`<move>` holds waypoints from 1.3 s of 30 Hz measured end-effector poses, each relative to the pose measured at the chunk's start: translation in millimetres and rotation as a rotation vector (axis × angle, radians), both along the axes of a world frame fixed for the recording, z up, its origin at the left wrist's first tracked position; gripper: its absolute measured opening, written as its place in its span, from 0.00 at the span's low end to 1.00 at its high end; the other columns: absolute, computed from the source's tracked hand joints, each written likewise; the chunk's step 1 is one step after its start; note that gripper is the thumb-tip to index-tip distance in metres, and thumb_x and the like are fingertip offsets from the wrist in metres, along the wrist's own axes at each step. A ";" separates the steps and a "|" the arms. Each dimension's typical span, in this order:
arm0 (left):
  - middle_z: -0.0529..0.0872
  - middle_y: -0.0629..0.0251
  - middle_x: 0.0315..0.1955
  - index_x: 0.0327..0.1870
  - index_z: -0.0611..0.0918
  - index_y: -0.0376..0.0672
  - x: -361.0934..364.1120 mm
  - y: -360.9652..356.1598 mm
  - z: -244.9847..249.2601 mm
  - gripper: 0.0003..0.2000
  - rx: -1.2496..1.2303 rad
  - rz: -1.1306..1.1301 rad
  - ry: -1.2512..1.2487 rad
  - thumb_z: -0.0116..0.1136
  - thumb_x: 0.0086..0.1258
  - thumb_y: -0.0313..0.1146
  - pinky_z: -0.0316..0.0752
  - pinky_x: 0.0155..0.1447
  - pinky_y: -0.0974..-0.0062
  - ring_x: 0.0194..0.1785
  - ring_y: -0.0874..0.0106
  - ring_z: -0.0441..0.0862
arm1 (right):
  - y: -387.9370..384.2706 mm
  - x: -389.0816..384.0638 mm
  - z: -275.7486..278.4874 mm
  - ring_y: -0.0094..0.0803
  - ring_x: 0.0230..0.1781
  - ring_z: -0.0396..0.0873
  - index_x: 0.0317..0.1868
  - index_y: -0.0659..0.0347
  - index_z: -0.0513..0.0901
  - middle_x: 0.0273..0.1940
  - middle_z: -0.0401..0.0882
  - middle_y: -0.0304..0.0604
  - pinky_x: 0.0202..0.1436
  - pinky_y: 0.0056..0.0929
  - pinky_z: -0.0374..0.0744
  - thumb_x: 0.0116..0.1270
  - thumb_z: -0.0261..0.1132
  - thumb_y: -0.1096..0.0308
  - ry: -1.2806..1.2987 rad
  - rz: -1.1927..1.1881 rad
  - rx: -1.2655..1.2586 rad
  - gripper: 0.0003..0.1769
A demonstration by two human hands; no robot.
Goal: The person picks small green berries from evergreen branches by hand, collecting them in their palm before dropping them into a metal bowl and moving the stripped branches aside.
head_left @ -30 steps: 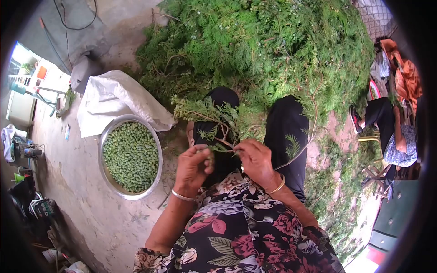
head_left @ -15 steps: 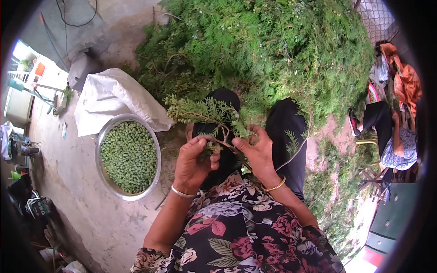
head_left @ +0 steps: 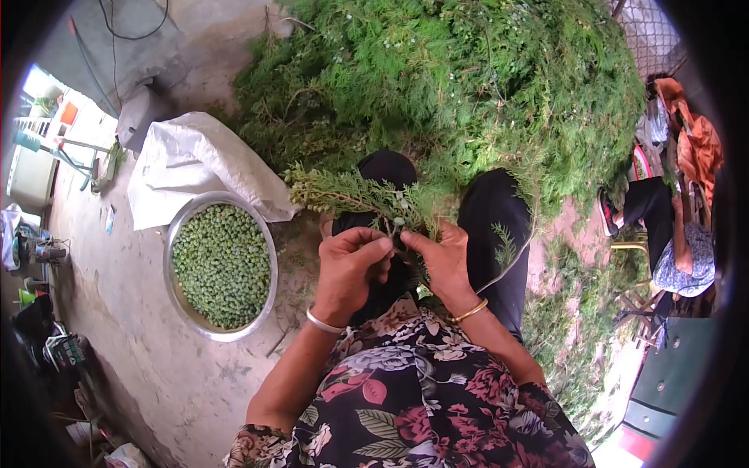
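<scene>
In front of my lap is a leafy conifer branch [head_left: 351, 191] with small green cones toward its left end. My right hand [head_left: 441, 261] is closed round its woody stem, thumb on top. Close beside it, my left hand [head_left: 349, 269] is pinched shut against the stem; what its fingertips hold is hidden. A long thin sprig [head_left: 511, 261] stretches out past my right wrist over the knee. On the floor to the left stands a metal bowl [head_left: 273, 269], heaped with green cones [head_left: 221, 267].
A large pile of cut green branches [head_left: 468, 93] lies ahead of my knees. Behind the bowl is a white sack [head_left: 191, 160]. Loose sprigs litter the floor on the right, where another person [head_left: 685, 257] sits. An orange cloth [head_left: 694, 140] hangs beyond.
My left hand has moved slightly right and up, its fingers now pinched closer to the right thumb. The right hand keeps its hold on the branch.
</scene>
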State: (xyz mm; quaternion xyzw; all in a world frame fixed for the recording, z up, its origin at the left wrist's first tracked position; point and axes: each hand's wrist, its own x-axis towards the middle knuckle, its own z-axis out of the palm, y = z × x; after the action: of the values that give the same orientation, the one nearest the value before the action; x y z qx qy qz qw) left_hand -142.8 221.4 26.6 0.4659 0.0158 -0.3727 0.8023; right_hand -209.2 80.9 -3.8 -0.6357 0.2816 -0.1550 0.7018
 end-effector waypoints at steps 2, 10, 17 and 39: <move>0.81 0.65 0.24 0.33 0.79 0.33 -1.8 -7.2 2.1 0.06 0.116 0.052 -0.068 0.63 0.60 0.24 0.70 0.23 0.83 0.22 0.78 0.76 | 0.4 -1.5 3.7 0.17 0.24 0.73 0.32 0.65 0.83 0.25 0.81 0.33 0.29 0.20 0.74 0.56 0.67 0.75 -0.003 0.039 0.047 0.03; 0.80 0.69 0.21 0.31 0.80 0.34 -7.0 -16.7 -4.9 0.05 0.261 0.032 -0.238 0.63 0.62 0.27 0.65 0.21 0.85 0.21 0.83 0.72 | -1.6 -9.5 5.4 0.15 0.26 0.73 0.33 0.65 0.83 0.27 0.81 0.32 0.31 0.19 0.74 0.56 0.67 0.78 -0.051 0.154 -0.008 0.04; 0.79 0.68 0.21 0.28 0.79 0.37 -8.2 -3.0 -5.6 0.07 0.239 -0.032 -0.113 0.61 0.65 0.29 0.64 0.21 0.83 0.19 0.80 0.71 | -2.1 -8.0 4.0 0.18 0.29 0.75 0.35 0.65 0.83 0.29 0.82 0.34 0.36 0.20 0.75 0.56 0.68 0.78 -0.015 0.224 -0.023 0.05; 0.81 0.65 0.24 0.38 0.80 0.32 17.5 15.0 6.3 0.11 0.198 -0.192 -0.171 0.62 0.59 0.30 0.67 0.23 0.83 0.22 0.79 0.75 | -11.8 -12.4 5.0 0.27 0.25 0.75 0.39 0.64 0.84 0.21 0.79 0.39 0.35 0.27 0.75 0.57 0.69 0.67 0.151 0.337 -0.333 0.12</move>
State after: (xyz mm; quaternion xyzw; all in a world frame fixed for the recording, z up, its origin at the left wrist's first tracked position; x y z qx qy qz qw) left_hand -125.2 236.5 32.8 0.5723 -0.0605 -0.4034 0.7114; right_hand -221.7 69.1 1.2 -0.7904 0.1940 -0.0322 0.5801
